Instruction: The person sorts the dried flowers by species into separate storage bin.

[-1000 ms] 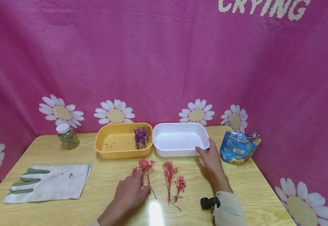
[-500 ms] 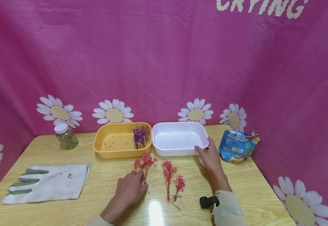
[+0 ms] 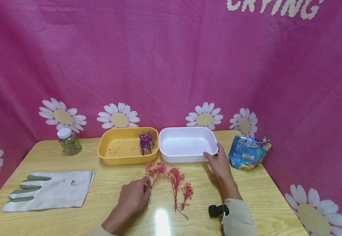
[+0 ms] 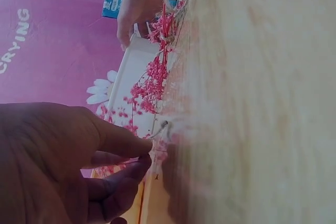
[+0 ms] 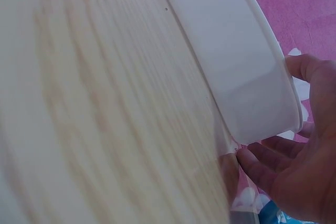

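Observation:
My left hand (image 3: 134,195) pinches the stem of a small bunch of pink dried flowers (image 3: 157,168) between thumb and fingertips, low over the table. The bunch leans to the right, and the fingers partly hide its stem. Two more pink dried flower bunches (image 3: 175,179) lie just right of it, tied with string. My right hand (image 3: 220,165) holds the near right corner of a white plastic tray (image 3: 185,159), with the thumb (image 5: 302,67) over the rim and the other fingers against the outside. The tray stands on the table.
A yellow tray (image 3: 126,161) touches the white one on the left and holds purple dried flowers (image 3: 147,142) and small bits. A lidded jar (image 3: 70,143) and a white-green work glove (image 3: 53,190) are at the left. A blue pouch (image 3: 247,154) stands at the right edge.
The left hand has taken the leftmost pink bunch by its stem and shifted it, so its flower heads now sit farther right, beside the other bunches. The right hand stays on the tray.

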Tool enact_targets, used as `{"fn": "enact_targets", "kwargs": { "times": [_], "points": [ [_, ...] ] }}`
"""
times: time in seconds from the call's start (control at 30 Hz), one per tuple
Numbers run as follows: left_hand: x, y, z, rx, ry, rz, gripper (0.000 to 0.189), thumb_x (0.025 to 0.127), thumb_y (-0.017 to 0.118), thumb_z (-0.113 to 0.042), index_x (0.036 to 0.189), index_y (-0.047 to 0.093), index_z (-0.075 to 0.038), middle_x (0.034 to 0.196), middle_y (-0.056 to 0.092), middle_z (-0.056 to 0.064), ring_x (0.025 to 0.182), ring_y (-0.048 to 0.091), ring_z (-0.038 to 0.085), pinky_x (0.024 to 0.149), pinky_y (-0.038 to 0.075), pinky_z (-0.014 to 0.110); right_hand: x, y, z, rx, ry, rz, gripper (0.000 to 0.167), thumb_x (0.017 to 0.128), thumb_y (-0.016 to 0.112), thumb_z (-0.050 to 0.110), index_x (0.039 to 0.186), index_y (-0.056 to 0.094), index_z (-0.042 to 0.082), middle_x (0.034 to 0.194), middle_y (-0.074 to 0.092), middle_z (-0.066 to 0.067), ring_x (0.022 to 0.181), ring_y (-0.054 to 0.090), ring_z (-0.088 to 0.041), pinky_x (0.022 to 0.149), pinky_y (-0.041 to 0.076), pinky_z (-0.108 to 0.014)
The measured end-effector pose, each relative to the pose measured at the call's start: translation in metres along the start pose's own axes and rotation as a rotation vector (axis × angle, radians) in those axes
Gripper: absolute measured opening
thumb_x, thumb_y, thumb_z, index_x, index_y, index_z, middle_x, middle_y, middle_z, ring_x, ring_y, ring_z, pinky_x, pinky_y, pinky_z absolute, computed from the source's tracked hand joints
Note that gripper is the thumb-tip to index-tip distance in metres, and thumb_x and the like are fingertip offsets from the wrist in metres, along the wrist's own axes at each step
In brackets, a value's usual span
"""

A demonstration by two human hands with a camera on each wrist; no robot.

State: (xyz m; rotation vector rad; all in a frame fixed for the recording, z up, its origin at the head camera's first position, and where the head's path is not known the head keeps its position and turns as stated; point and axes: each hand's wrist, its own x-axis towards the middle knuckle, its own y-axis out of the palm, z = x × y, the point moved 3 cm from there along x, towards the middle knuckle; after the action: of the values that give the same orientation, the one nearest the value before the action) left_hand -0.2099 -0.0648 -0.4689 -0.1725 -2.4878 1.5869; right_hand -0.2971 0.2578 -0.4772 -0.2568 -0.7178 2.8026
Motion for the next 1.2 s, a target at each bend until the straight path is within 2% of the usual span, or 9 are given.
{"fn": "enact_targets", "kwargs": {
  "times": [0.2,0.4,0.47,0.6,0.8,1.07,1.2],
  "points": [
    [0.002,-0.002,0.002,-0.031,0.014,-0.063,0.028,0.079,0.067,-0.013,0.104,0.056,-0.019,0.061,0.053,-0.016,0.054,0.046,0.006,0.056,0.037,0.029,0.002,0.0,0.002,-0.004,-0.002,0.0,0.082,0.095,0.057,0.038,0.157,0.006,0.019,0.161,0.022,-0.013,0.143,0.033,-0.036,0.114,0.033,-0.053],
    [0.005,-0.006,0.004,-0.154,-0.018,-0.144,0.044,0.078,0.073,-0.013,0.118,0.054,-0.014,0.069,0.065,-0.014,0.06,0.057,0.006,0.063,0.047,0.032,0.002,-0.001,0.007,-0.003,0.002,0.001,0.081,0.095,0.057,0.039,0.157,0.007,0.021,0.16,0.023,-0.012,0.143,0.033,-0.036,0.113,0.034,-0.054],
    [0.006,-0.007,0.004,-0.204,-0.041,-0.145,0.041,0.078,0.074,-0.015,0.116,0.059,-0.014,0.072,0.067,-0.013,0.062,0.058,0.005,0.063,0.048,0.03,0.003,-0.002,0.008,-0.005,-0.001,0.001,0.081,0.095,0.057,0.038,0.157,0.007,0.02,0.16,0.023,-0.012,0.142,0.033,-0.036,0.113,0.034,-0.054],
    [0.008,-0.009,0.003,-0.301,-0.083,-0.127,0.021,0.081,0.073,-0.019,0.102,0.069,-0.016,0.074,0.067,-0.012,0.057,0.053,0.003,0.057,0.042,0.023,0.003,-0.002,0.009,-0.004,0.01,0.001,0.082,0.095,0.057,0.039,0.157,0.007,0.021,0.16,0.024,-0.012,0.142,0.033,-0.036,0.113,0.034,-0.055],
    [0.013,-0.013,-0.001,-0.423,-0.131,-0.118,0.01,0.085,0.07,-0.02,0.094,0.07,-0.017,0.077,0.066,-0.009,0.057,0.049,0.006,0.055,0.039,0.021,0.003,-0.003,0.009,0.003,0.009,0.001,0.082,0.095,0.058,0.039,0.157,0.006,0.021,0.16,0.023,-0.013,0.142,0.033,-0.037,0.113,0.033,-0.056],
    [0.018,-0.018,-0.009,-0.515,-0.085,-0.153,0.01,0.084,0.073,-0.019,0.093,0.067,-0.018,0.08,0.069,-0.006,0.065,0.053,0.008,0.061,0.043,0.02,0.004,-0.001,0.001,-0.019,-0.042,-0.011,0.081,0.095,0.058,0.039,0.156,0.01,0.016,0.158,0.027,-0.016,0.139,0.038,-0.037,0.112,0.036,-0.052],
    [0.022,-0.021,-0.015,-0.545,-0.072,-0.17,0.011,0.084,0.073,-0.02,0.093,0.068,-0.016,0.081,0.069,-0.005,0.066,0.053,0.007,0.062,0.044,0.019,0.002,-0.001,-0.003,-0.018,-0.026,-0.013,0.082,0.094,0.058,0.04,0.156,0.01,0.017,0.158,0.027,-0.016,0.139,0.037,-0.037,0.112,0.036,-0.053]
  ]
}}
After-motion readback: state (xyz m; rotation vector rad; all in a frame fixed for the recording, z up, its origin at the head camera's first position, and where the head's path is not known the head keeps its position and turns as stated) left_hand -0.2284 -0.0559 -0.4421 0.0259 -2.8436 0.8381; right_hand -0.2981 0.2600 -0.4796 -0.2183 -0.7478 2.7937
